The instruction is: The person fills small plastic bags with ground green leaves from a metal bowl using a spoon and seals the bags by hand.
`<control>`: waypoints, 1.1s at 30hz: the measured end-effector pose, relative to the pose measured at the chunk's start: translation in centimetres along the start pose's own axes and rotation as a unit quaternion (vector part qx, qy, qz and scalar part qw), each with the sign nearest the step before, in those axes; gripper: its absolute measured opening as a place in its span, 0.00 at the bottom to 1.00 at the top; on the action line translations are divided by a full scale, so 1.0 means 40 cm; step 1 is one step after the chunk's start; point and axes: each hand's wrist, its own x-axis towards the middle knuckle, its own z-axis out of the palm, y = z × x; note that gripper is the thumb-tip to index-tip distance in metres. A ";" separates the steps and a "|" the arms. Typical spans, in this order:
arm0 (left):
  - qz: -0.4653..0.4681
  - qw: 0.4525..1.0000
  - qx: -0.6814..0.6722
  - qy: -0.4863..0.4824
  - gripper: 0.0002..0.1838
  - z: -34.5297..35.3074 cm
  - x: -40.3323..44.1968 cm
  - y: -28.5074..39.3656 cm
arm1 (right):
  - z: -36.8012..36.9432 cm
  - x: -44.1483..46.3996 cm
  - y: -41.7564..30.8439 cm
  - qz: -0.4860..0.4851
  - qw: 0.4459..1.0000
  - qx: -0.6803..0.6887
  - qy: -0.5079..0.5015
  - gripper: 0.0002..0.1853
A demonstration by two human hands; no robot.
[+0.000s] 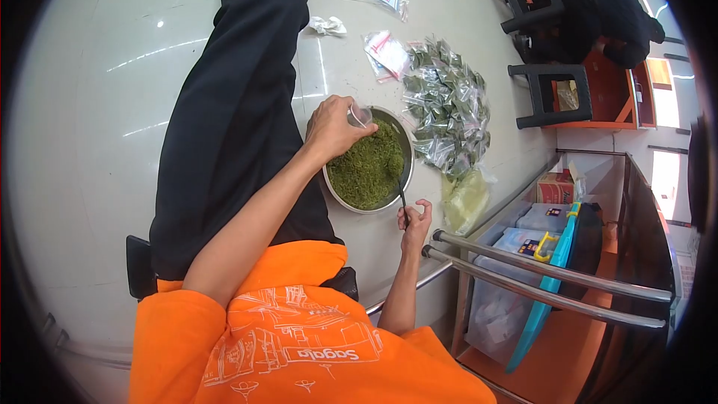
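A round metal bowl (pixel 407 142) on the floor beside my leg holds a heap of finely chopped green leafy material (pixel 363 168). My left hand (pixel 333 131) reaches over its far left side, fingers closed around a small clear plastic cup (pixel 361 115). At the lower right rim, my right hand (pixel 416 224) grips the dark handle of a spoon (pixel 402 196); the spoon's head carries or lies under a clump of the green material. Right of the bowl lies a pile of small clear bags (pixel 449 101) filled with green stuff.
A yellowish-green plastic bag (pixel 465 202) lies below the pile. Plastic packets (pixel 387 54) and a crumpled white tissue (pixel 327 26) are on the floor. Metal rails (pixel 553 269) and a shelf with plastic boxes stand right. Dark stools (pixel 552 96) and a person in black (pixel 617 15) are at upper right.
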 end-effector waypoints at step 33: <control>0.246 0.925 0.219 -0.190 0.19 0.093 0.021 0.052 | -0.013 -0.037 -0.140 -0.081 0.996 -0.032 0.022 0.20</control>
